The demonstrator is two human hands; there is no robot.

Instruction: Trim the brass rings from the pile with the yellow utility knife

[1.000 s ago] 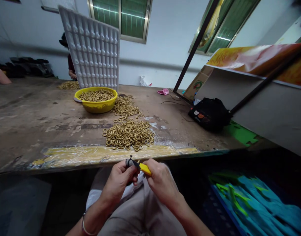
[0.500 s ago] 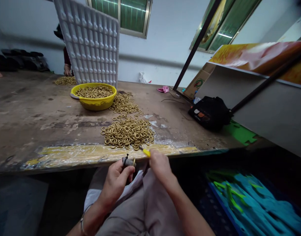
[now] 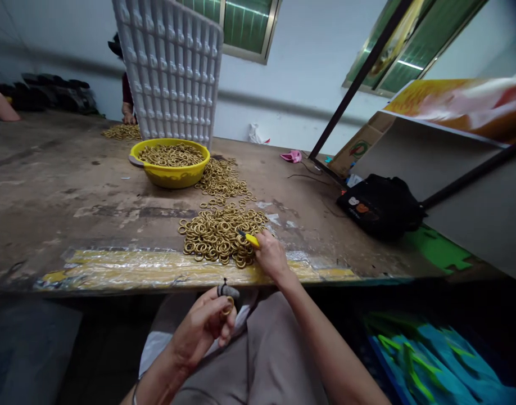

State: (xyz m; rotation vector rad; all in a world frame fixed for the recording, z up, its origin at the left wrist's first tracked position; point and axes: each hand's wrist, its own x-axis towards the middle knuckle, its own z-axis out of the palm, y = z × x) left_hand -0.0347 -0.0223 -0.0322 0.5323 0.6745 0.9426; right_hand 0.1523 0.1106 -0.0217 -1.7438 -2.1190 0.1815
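Observation:
My left hand [image 3: 199, 326] is closed in front of the table edge, pinching one brass-coloured ring [image 3: 227, 306] between thumb and fingers. A grey finger cover [image 3: 229, 291], tied round with a black band, sits on its index finger. My right hand [image 3: 271, 254] grips a small yellow utility knife [image 3: 252, 241]. The knife's dark tip points left, over or touching the right side of a pile of brass-coloured rings [image 3: 220, 228] on the table. My right fingers are beside that pile.
A yellow basin [image 3: 169, 179] full of rings stands behind the pile, with more rings [image 3: 222, 177] beside it. A grey ribbed panel [image 3: 173, 73] stands upright behind. A black bag [image 3: 380, 205] lies right. A person's hand [image 3: 129, 115] is at a far ring heap.
My right hand has moved forward with the knife, from the table edge onto the ring pile. My left hand has turned, and its ring now faces the camera. The view has shifted slightly.

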